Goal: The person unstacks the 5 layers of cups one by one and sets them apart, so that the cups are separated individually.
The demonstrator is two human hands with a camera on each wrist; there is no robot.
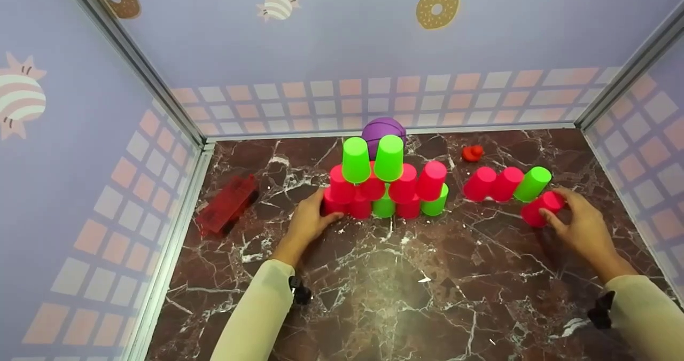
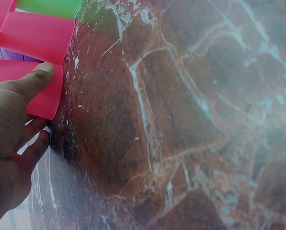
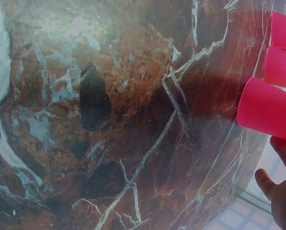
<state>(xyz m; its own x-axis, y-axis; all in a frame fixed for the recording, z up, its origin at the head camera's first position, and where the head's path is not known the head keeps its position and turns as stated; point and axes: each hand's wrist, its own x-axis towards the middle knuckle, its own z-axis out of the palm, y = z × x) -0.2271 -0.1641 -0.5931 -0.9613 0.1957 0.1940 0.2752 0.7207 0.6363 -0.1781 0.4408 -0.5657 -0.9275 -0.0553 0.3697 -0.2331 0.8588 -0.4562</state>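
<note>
Upside-down plastic cups stand stacked as a pyramid on the marbled table. Its bottom row mixes pink and green cups (image 1: 383, 205), a row of pink cups (image 1: 342, 186) sits above, and two green cups (image 1: 356, 159) top it. My left hand (image 1: 307, 218) holds the pink cup (image 2: 35, 86) at the bottom row's left end, thumb on its front and fingers round the outer side. Off to the right, my right hand (image 1: 582, 225) grips a separate pink cup (image 1: 536, 211) between thumb and fingers. That cup overlaps the foot of a green cup (image 1: 533, 183) in the head view.
Two more pink cups (image 1: 479, 183) stand left of that green cup. Behind the pyramid is a purple ball (image 1: 382, 131), partly hidden. A small red toy (image 1: 472, 153) lies toward the back wall. A translucent red box-shaped object (image 1: 227, 205) lies at left. Patterned walls enclose three sides.
</note>
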